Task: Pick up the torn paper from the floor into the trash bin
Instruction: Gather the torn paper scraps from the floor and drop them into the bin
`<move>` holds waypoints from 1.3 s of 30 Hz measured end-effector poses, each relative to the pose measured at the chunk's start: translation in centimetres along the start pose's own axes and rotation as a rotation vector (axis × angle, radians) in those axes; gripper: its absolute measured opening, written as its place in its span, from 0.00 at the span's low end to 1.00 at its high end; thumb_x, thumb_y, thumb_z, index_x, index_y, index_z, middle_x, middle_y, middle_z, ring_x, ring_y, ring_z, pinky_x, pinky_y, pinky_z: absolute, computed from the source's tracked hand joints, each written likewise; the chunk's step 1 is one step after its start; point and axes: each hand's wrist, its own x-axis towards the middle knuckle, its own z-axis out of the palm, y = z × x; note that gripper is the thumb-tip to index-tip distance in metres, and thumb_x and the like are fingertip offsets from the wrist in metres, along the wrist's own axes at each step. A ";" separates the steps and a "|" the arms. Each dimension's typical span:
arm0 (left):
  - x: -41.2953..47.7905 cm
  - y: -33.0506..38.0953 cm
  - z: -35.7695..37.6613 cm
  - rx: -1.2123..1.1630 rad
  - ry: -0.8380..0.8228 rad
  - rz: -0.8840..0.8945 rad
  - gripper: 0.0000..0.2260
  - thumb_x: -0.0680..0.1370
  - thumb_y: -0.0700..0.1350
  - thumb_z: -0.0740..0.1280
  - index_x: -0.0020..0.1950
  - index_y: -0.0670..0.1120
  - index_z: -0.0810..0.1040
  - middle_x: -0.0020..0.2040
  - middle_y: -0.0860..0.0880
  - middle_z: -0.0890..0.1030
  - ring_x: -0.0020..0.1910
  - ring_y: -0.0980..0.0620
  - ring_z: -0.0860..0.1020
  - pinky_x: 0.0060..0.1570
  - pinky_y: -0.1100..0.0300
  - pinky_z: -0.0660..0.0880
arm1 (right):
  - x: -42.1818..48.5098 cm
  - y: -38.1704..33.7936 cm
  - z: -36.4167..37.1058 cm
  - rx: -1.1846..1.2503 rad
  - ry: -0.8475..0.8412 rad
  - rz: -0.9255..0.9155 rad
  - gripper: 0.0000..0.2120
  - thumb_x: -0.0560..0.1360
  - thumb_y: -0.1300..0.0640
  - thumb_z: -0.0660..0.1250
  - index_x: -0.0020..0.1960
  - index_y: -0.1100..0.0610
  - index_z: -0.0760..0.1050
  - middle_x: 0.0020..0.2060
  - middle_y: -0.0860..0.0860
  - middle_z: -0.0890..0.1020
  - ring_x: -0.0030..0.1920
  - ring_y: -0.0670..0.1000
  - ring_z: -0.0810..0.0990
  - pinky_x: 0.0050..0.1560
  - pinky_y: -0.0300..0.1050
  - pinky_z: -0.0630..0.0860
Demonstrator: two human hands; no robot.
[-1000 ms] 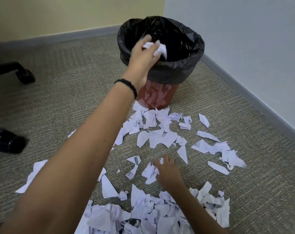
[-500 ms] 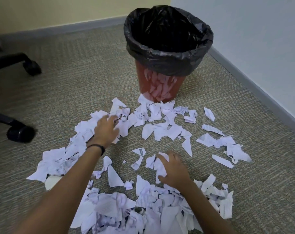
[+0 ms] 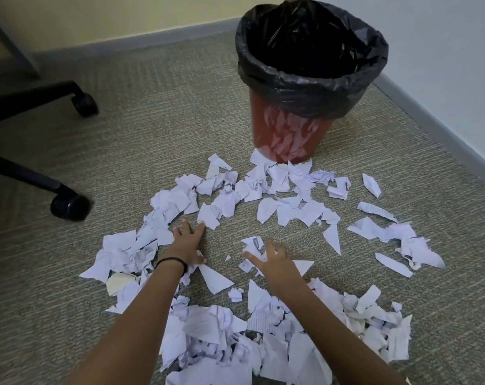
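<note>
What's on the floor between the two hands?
In the head view, mostly bare carpet lies between the left hand and the right hand, plus one tiny paper scrap.

- The floor is covered by a grey-beige ribbed carpet.
- A pale yellow wall and a light blue-grey wall are edged by a grey baseboard.
- Black chair legs with castors are seen at left.
</note>
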 end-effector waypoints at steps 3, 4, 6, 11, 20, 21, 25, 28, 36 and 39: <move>0.1 0.0 0.0 -0.003 0.009 0.012 0.43 0.76 0.45 0.69 0.77 0.52 0.40 0.77 0.39 0.36 0.75 0.34 0.40 0.71 0.41 0.57 | 0.7 0.0 -1.0 -0.028 -0.054 -0.008 0.39 0.75 0.65 0.63 0.76 0.44 0.47 0.74 0.65 0.48 0.70 0.68 0.60 0.60 0.52 0.72; 0.1 -0.1 0.0 -0.007 0.015 0.014 0.43 0.76 0.44 0.69 0.77 0.52 0.40 0.77 0.39 0.36 0.75 0.34 0.40 0.71 0.41 0.58 | 1.0 0.1 -1.5 -0.024 -0.055 -0.021 0.38 0.75 0.65 0.63 0.76 0.45 0.48 0.74 0.65 0.48 0.69 0.67 0.60 0.60 0.53 0.72; 0.1 -0.1 0.1 -0.018 0.023 0.017 0.42 0.76 0.43 0.69 0.77 0.52 0.41 0.77 0.40 0.36 0.75 0.34 0.39 0.70 0.41 0.58 | 1.5 0.4 -2.1 -0.001 -0.050 -0.052 0.35 0.74 0.67 0.64 0.75 0.47 0.53 0.73 0.64 0.51 0.69 0.66 0.61 0.57 0.54 0.74; 0.4 -0.4 0.0 -0.045 0.019 0.027 0.42 0.76 0.41 0.69 0.78 0.53 0.41 0.77 0.40 0.36 0.75 0.35 0.39 0.71 0.41 0.57 | 1.9 0.8 -2.1 0.004 -0.014 -0.094 0.26 0.74 0.67 0.64 0.69 0.54 0.65 0.71 0.60 0.58 0.67 0.64 0.63 0.57 0.55 0.75; 0.5 -0.5 0.1 -0.047 0.030 0.026 0.42 0.76 0.41 0.69 0.78 0.53 0.41 0.77 0.40 0.36 0.75 0.35 0.38 0.71 0.41 0.56 | 0.4 2.8 -1.9 0.238 -0.171 0.003 0.10 0.75 0.60 0.64 0.38 0.66 0.75 0.31 0.57 0.71 0.40 0.53 0.74 0.35 0.42 0.66; 0.5 -0.5 0.1 -0.045 0.031 0.027 0.42 0.76 0.41 0.69 0.78 0.52 0.41 0.77 0.40 0.36 0.75 0.35 0.38 0.71 0.41 0.56 | 0.2 3.7 -2.4 0.327 -0.173 0.042 0.11 0.74 0.59 0.66 0.38 0.66 0.75 0.31 0.58 0.72 0.38 0.52 0.73 0.34 0.40 0.65; 0.6 -0.5 0.1 -0.034 0.036 0.033 0.42 0.76 0.41 0.68 0.78 0.52 0.41 0.76 0.39 0.36 0.75 0.34 0.39 0.71 0.42 0.57 | -1.7 6.9 -7.0 0.777 0.089 0.145 0.07 0.71 0.61 0.71 0.49 0.57 0.80 0.45 0.53 0.80 0.38 0.47 0.75 0.32 0.33 0.68; 0.8 -0.5 0.3 -0.030 0.043 0.027 0.41 0.76 0.41 0.68 0.78 0.53 0.42 0.76 0.39 0.36 0.75 0.34 0.39 0.70 0.42 0.59 | -2.7 8.2 -12.7 1.145 0.449 0.192 0.08 0.72 0.61 0.71 0.50 0.59 0.80 0.49 0.57 0.82 0.42 0.48 0.76 0.35 0.36 0.68; 0.7 -0.4 0.2 -0.042 0.055 0.029 0.41 0.75 0.40 0.69 0.78 0.54 0.44 0.76 0.38 0.36 0.75 0.33 0.39 0.70 0.40 0.59 | -0.7 11.2 -26.5 1.098 1.233 0.131 0.06 0.70 0.50 0.71 0.46 0.49 0.78 0.36 0.41 0.77 0.37 0.40 0.73 0.39 0.35 0.70; 0.7 -0.3 0.1 -0.050 0.052 0.032 0.41 0.75 0.39 0.69 0.78 0.54 0.45 0.77 0.38 0.37 0.75 0.33 0.39 0.70 0.40 0.58 | 1.1 12.2 -28.4 0.951 1.023 0.128 0.25 0.71 0.53 0.70 0.66 0.54 0.70 0.61 0.47 0.74 0.59 0.43 0.72 0.57 0.34 0.67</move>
